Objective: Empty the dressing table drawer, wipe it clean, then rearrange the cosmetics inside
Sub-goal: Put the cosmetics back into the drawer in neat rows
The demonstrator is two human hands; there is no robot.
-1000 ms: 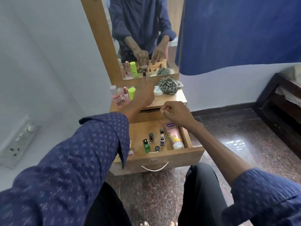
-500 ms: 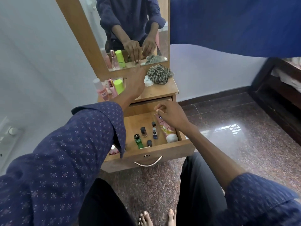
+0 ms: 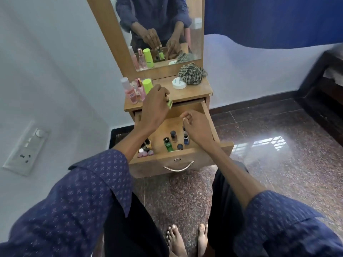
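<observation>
Open wooden drawer (image 3: pixel 187 156), left hand (image 3: pixel 155 102) raised, fingers pinching small green bottle (image 3: pixel 169 104), right hand (image 3: pixel 196 127) loosely curled, empty

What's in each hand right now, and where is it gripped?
The left hand pinches a small light-green bottle by its upper end, fingers covering the cap. The right hand is curled above the drawer; nothing visible in it.

Wall switchboard (image 3: pixel 26 148), blue curtain (image 3: pixel 269 19), granite floor (image 3: pixel 278 164).
</observation>
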